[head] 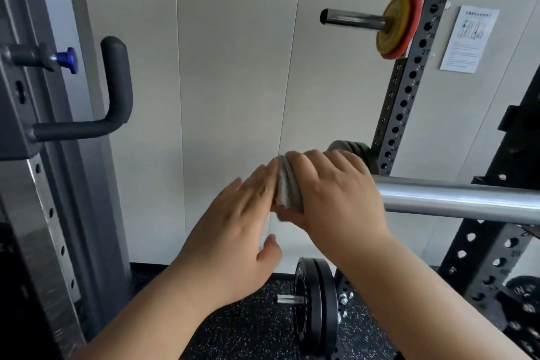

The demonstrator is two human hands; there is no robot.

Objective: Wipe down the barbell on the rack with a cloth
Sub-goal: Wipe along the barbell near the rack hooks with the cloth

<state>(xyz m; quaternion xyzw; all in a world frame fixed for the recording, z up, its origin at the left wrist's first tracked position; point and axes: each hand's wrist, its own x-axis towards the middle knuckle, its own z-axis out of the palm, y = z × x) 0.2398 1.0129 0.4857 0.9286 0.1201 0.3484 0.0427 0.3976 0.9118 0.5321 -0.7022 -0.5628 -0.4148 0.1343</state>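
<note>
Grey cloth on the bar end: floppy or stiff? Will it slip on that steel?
Probably floppy: the cloth bunches in folds under the right hand over the barbell end. Likely light for its size. The bar looks smooth and polished, so the cloth should slide easily.
</note>
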